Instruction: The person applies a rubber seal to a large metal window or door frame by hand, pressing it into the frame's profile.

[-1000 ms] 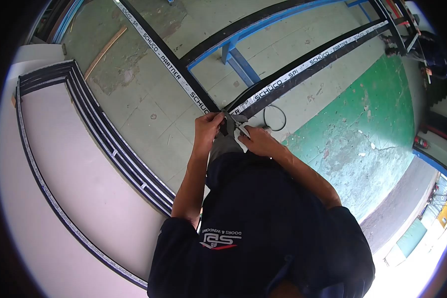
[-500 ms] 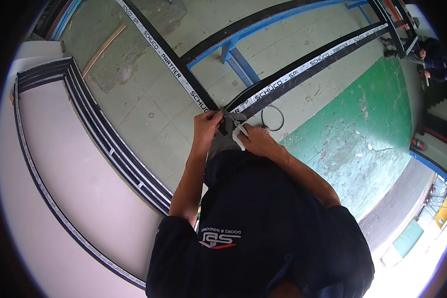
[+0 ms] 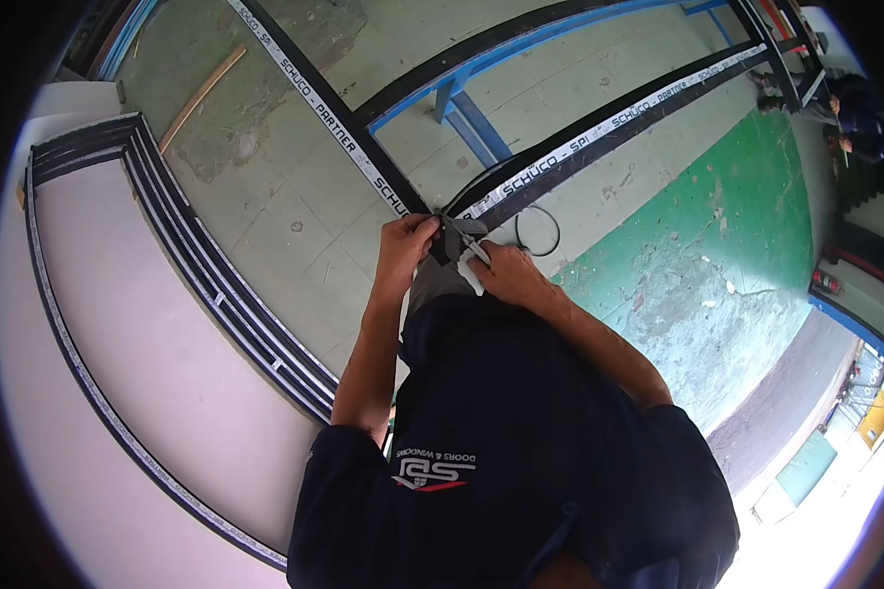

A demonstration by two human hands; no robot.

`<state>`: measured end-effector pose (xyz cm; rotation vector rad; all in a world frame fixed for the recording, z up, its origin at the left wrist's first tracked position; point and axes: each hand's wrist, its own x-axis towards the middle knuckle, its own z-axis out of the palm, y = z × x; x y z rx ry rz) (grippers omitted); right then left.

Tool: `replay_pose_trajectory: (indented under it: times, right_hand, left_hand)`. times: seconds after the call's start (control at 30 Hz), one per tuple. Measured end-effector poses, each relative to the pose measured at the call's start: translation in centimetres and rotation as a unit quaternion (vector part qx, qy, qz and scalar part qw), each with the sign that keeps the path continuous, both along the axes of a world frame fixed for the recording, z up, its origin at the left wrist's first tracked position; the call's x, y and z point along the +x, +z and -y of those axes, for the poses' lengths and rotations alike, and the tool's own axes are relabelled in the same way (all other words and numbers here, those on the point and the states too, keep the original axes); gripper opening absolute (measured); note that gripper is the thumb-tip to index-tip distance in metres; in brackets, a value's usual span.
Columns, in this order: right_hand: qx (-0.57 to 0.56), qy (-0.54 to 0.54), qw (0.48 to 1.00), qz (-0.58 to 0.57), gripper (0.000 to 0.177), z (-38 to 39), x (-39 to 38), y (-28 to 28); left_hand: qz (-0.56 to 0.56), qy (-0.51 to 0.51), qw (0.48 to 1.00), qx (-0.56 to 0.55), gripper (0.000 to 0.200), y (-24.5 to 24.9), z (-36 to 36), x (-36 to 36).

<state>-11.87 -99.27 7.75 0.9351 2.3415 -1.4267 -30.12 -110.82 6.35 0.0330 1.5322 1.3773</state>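
At the corner of a black window or door frame (image 3: 347, 140), covered with white printed tape, my left hand (image 3: 403, 250) pinches the end of a thin black strip (image 3: 478, 183). That strip curves away along the inner side of the right-hand bar. My right hand (image 3: 513, 275) is closed around a slim light-grey hand tool (image 3: 480, 251), its tip angled toward the left fingertips. Dark grey flaps (image 3: 455, 243) sit between the two hands at the corner. Just right of the corner a thin black loop (image 3: 538, 232) hangs beside the frame.
Blue metal supports (image 3: 481, 134) stand under the frame. Further dark profiles (image 3: 211, 285) lie on a white surface (image 3: 98, 294) at left. A wooden stick (image 3: 203, 98) lies on the floor. Another person (image 3: 862, 123) works at the far right.
Both hands stay at the corner. The tool and the dark flaps beside it have shifted slightly, and the left hand has moved a little to the left.
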Motion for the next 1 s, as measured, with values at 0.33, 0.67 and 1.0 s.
replay_pose_trajectory:
  times: [0.33, 0.67, 1.0]
  right_hand:
    - [0.003, 0.007, 1.000, 0.011, 0.034, 0.06, 0.31, 0.22]
    - [0.022, 0.007, 1.000, 0.009, 0.035, 0.30, 0.17, 0.13]
    - [0.042, -0.016, 0.999, 0.005, 0.036, 0.57, -0.15, 0.13]
  left_hand:
    - [0.009, -0.015, 1.000, -0.005, 0.019, -0.03, 0.24, 0.03]
    - [0.001, -0.021, 1.000, -0.005, 0.018, -0.13, 0.16, -0.14]
    - [-0.003, -0.030, 1.000, -0.008, 0.018, -0.10, -0.08, -0.62]
